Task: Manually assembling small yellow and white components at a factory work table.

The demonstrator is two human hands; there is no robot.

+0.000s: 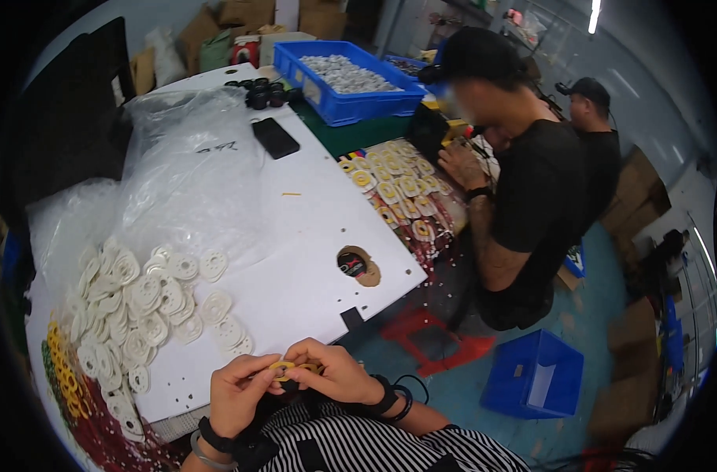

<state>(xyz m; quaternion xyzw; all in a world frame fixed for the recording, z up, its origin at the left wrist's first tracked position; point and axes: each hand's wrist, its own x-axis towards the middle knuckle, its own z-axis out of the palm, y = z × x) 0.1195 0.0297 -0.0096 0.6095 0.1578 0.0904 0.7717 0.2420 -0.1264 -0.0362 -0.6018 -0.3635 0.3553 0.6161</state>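
Just beyond the table's near edge, my left hand (244,387) pinches a small yellow ring-shaped plastic part (281,366) between thumb and fingertips. My right hand (339,376) is closed on the same part from the other side; more yellow shows under its fingers, too covered to make out. Left of my hands, a heap of flat white plastic discs (147,293) with holes lies on the white table (295,244). Beside the heap, at the far left, several yellow rings (69,374) are piled up.
A clear plastic bag (193,173) covers the table's far left, near a black phone (276,138). Behind stands a blue crate (335,98) of small pale parts. Co-workers stand right, beside yellow-and-white parts (402,185). A red stool (433,342) and blue bin (524,385) are on the floor.
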